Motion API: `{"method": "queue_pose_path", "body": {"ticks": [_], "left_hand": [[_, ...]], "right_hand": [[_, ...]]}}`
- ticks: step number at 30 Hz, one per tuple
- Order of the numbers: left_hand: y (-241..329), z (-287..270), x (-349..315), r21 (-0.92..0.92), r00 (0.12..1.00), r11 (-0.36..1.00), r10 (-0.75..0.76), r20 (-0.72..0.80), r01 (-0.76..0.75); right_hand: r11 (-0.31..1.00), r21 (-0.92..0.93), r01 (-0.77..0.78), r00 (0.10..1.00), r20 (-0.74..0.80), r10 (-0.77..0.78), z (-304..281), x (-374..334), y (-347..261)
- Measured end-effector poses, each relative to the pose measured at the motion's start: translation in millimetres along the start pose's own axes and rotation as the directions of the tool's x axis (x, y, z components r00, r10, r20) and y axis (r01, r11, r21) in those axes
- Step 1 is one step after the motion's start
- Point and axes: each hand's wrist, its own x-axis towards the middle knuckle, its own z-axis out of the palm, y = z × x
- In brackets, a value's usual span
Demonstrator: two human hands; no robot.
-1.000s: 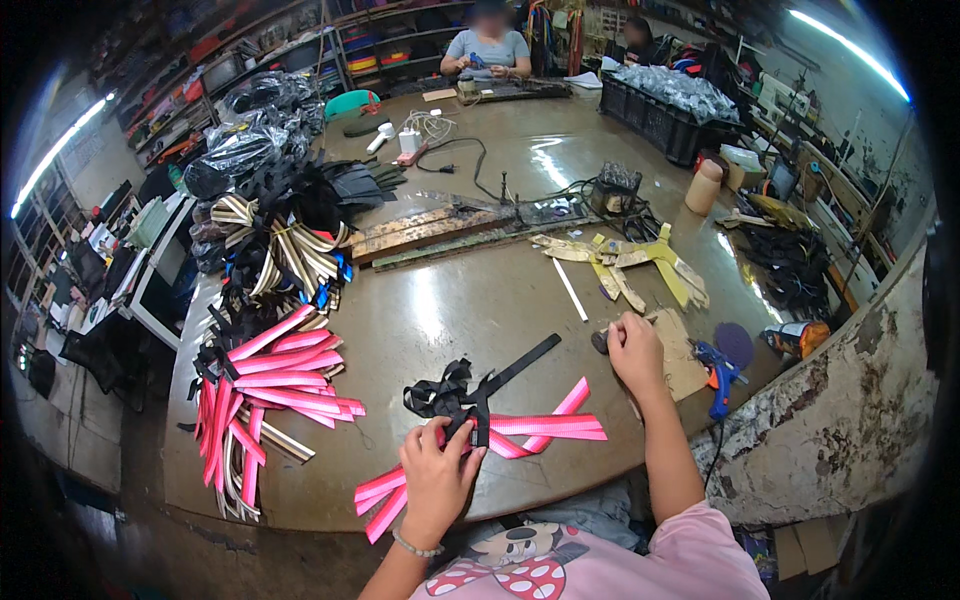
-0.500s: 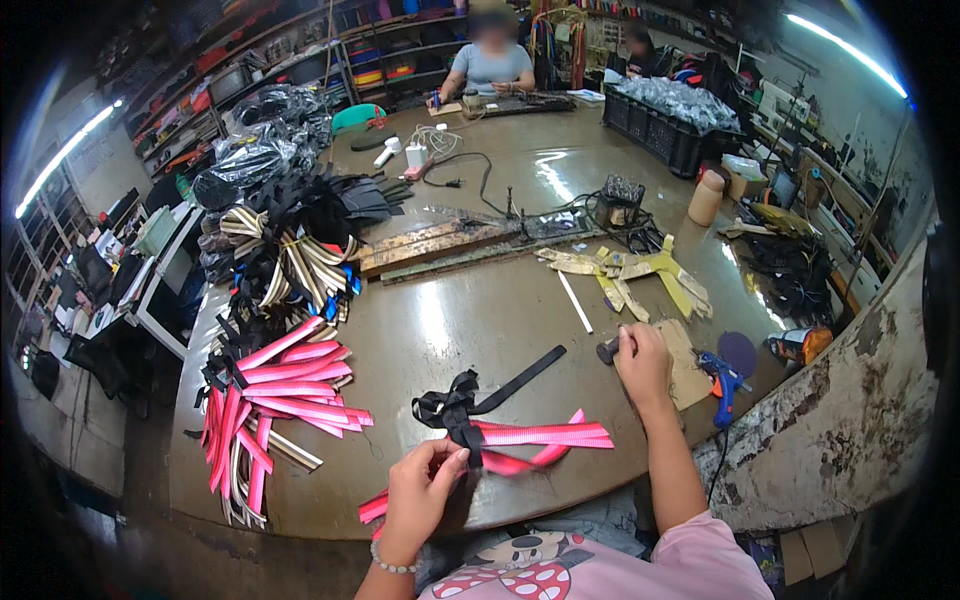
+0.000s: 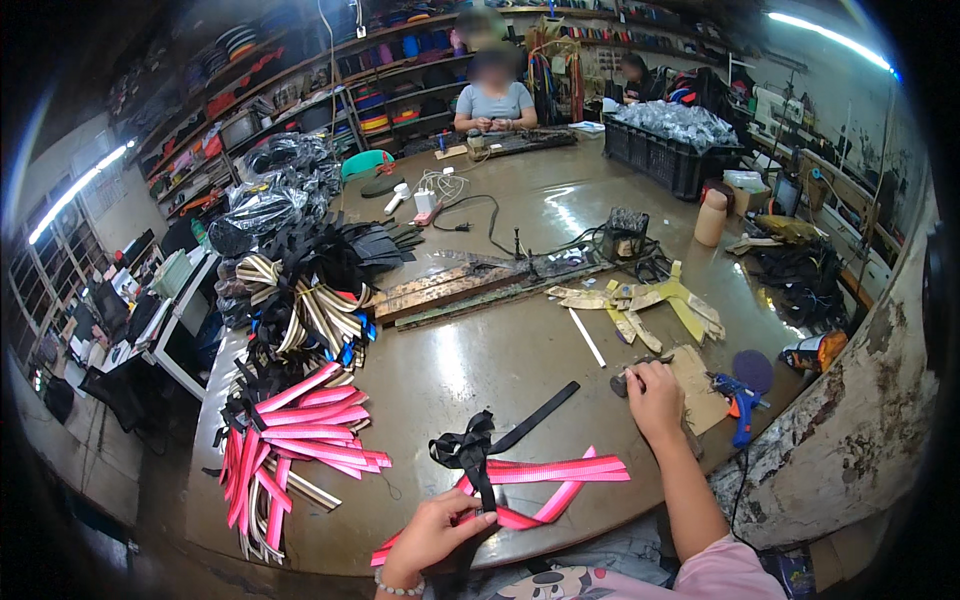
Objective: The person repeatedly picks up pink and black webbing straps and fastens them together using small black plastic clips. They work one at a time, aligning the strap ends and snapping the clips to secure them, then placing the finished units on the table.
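Note:
My left hand [image 3: 440,535] is closed near the front table edge, its thumb and fingers pinching a black strap [image 3: 484,480]. That strap runs up to a loose black knot with loops [image 3: 465,445], and one tail [image 3: 537,416] points to the far right. Pink webbing strips [image 3: 560,470] with pale edges lie under and beside the black strap. My right hand [image 3: 655,400] is on the table to the right, fingers closed together. A small dark blunt piece [image 3: 620,384], perhaps a hammer head, shows at its fingertips; the hand hides the rest.
A pile of pink strips [image 3: 310,430] lies left, below black and cream straps [image 3: 320,310]. A blue glue gun [image 3: 742,410] and cardboard [image 3: 698,385] are at right. Beyond are yellow pieces [image 3: 680,305], a wooden bar [image 3: 440,288], cables and a black crate [image 3: 650,150]. A person [image 3: 495,105] sits opposite.
My left hand has drawn the black strap nearer the table's front edge, off the knot. My right hand stays by the dark piece. The whole view has shifted; the person opposite has brought both hands together.

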Motion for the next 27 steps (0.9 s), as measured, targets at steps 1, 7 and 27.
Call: {"method": "queue_pose_path", "body": {"ticks": [1, 7, 27], "left_hand": [[1, 1, 1, -0.063, 0.998, 0.998, -0.017, -0.055, 0.013], [5, -5, -1, -0.279, 0.969, 0.956, 0.020, -0.247, -0.091], [-28, 20, 45, -0.111, 0.810, 0.986, -0.167, -0.561, 0.126]], "right_hand": [[0.999, 0.050, -0.017, 0.999, -0.026, 0.019, 0, -1, 0], [0.995, 0.103, -0.004, 1.000, 0.005, 0.003, 0, 0, -3], [0.998, 0.058, 0.028, 0.999, -0.043, -0.025, 3, 2, 14]]}}
